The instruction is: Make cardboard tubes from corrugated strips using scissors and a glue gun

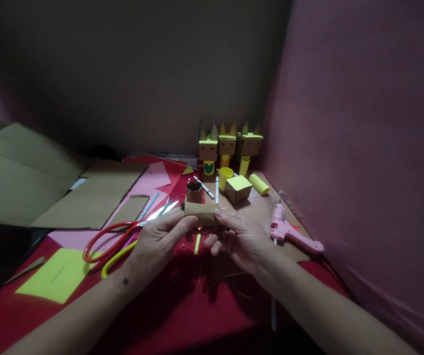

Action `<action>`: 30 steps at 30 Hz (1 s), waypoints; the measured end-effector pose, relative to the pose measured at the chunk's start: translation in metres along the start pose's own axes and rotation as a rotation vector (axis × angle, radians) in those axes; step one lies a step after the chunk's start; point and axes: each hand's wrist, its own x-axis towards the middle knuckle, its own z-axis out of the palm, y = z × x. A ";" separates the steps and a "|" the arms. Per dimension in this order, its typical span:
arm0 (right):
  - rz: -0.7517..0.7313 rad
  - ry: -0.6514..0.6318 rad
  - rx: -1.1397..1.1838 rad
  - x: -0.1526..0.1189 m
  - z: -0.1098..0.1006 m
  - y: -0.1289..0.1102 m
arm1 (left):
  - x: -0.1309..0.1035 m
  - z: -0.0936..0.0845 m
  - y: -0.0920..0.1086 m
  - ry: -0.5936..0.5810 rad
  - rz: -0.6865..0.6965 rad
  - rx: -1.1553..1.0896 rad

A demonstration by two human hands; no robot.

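Note:
A brown cardboard tube [201, 213] is held sideways above the table, its two ends between my hands. My left hand [163, 236] grips its left end, thumb in front. My right hand [236, 236] pinches its right end between thumb and fingers, the lower fingers curled beneath. Just behind it stands another brown tube [194, 191], upright with its open end up. Scissors [110, 241] with red and yellow handles lie beside my left hand, partly hidden by it.
Three cardboard figures [228, 145] stand at the back. Near them are a box with a yellow top [238, 188], yellow tubes [259, 184] and markers. A pink glue gun [289, 231] lies right; cardboard [97, 192], pink paper and a yellow sheet [54, 276] lie left.

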 end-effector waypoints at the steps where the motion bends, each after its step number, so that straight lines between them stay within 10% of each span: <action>1: -0.025 -0.011 -0.016 0.000 0.001 0.001 | 0.000 0.001 0.000 0.019 0.007 -0.004; 18: -0.331 -0.007 -0.295 -0.006 0.006 0.009 | -0.004 0.004 0.000 0.077 -0.068 -0.220; 30: -0.312 -0.037 -0.297 -0.007 0.003 0.001 | -0.008 0.005 -0.004 0.106 0.127 -0.050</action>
